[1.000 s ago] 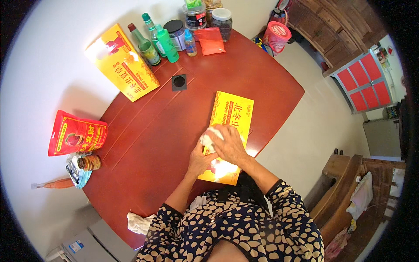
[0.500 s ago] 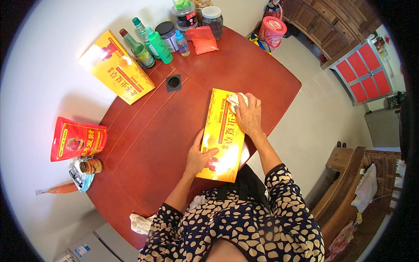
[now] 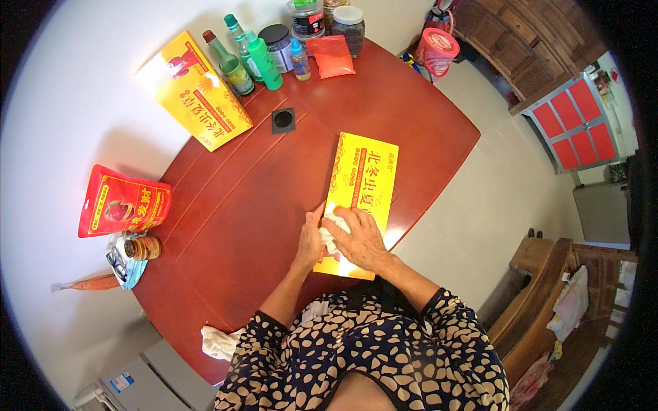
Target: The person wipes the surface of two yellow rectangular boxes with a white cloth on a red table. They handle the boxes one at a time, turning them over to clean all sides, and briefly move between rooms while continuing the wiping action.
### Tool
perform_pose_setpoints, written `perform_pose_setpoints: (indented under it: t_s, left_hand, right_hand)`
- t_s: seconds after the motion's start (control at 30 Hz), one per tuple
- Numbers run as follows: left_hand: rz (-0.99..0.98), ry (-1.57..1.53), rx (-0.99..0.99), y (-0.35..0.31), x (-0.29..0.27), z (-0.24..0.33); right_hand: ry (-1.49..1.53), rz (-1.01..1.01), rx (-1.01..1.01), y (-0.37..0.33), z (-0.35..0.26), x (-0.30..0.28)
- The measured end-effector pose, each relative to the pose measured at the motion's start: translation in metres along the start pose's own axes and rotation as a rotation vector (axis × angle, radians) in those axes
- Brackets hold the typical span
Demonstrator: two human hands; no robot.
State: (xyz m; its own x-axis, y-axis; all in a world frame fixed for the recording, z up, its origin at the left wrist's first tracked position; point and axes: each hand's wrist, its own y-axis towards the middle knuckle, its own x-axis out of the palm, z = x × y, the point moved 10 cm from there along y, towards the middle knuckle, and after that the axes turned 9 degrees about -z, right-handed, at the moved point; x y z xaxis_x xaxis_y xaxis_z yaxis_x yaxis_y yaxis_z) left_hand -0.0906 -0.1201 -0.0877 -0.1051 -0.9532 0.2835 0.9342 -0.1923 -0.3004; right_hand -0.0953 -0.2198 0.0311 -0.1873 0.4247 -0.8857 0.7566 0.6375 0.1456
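Observation:
A flat yellow gift box (image 3: 367, 171) with red print lies on the reddish-brown table, near its right edge and close to my body. My left hand (image 3: 310, 238) grips the box's left edge, its fingers partly hidden. Over the lower part of the box, my right hand (image 3: 363, 241) presses a crumpled white cloth (image 3: 334, 231) against the surface, right beside my left hand. A similar yellow box (image 3: 195, 96) leans against the wall at the table's far left.
Bottles (image 3: 233, 65) and jars (image 3: 348, 31) crowd the far edge beside an orange packet (image 3: 331, 56). A red pouch (image 3: 127, 202) and a small jar (image 3: 142, 247) stand at left. Another white cloth (image 3: 219, 342) lies at the near left edge. A wooden bench (image 3: 531, 294) stands at right.
My right hand has slid the cloth from the box's far end toward its near end, beside my left hand. My left hand's thumb has drawn back toward the box's left edge.

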Motion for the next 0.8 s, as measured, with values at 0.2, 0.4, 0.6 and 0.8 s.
perform_pose_setpoints:
  t_s: [0.2, 0.4, 0.6, 0.8]
  left_hand:
    - [0.058, 0.31, -0.09, -0.007, 0.004, 0.018]
    - [0.078, 0.187, 0.013, -0.001, 0.001, 0.016]
    - [0.07, 0.083, 0.016, 0.001, -0.004, 0.006]
    - [0.075, -0.089, -0.048, 0.004, -0.001, 0.009]
  right_hand:
    - [-0.073, 0.141, 0.023, 0.051, 0.044, -0.021]
    - [-0.11, 0.185, 0.169, 0.081, 0.077, -0.033]
    - [-0.05, 0.152, 0.016, 0.04, 0.031, -0.014]
    - [-0.029, 0.017, 0.002, -0.013, -0.011, -0.004]
